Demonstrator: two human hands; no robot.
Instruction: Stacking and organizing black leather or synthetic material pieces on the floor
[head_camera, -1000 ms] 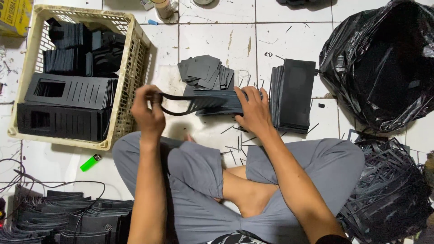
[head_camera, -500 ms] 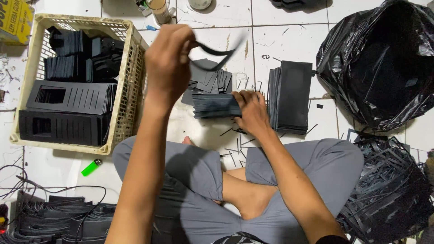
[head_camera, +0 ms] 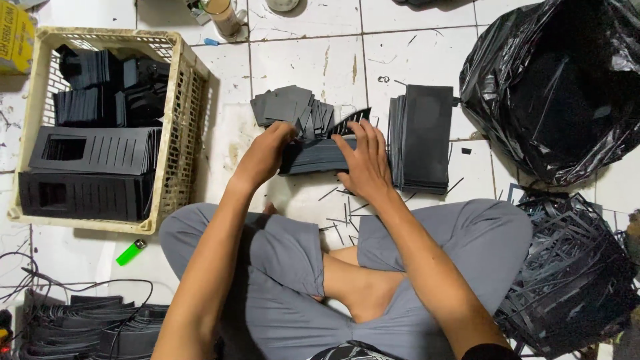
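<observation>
I sit cross-legged on a white tiled floor (head_camera: 313,67). Both hands rest on a low stack of black cut sheets (head_camera: 317,157) lying just in front of my knees. My left hand (head_camera: 267,153) grips the stack's left end with curled fingers. My right hand (head_camera: 365,160) lies on its right end, fingers spread over the top sheet. Behind the stack is a fanned heap of small black pieces (head_camera: 293,110). A taller pile of black sheets (head_camera: 423,137) stands just right of my right hand.
A cream plastic crate (head_camera: 190,127) holding black slotted sheets sits at the left. A black rubbish bag (head_camera: 560,87) fills the upper right, with a heap of black offcut frames (head_camera: 573,280) below it. A green lighter (head_camera: 131,253) and more black frames (head_camera: 87,327) lie lower left.
My left hand, raised high with a thin black strip half a second ago, has come down onto the stack's left end. The strip is gone from it. My right hand stayed on the stack.
</observation>
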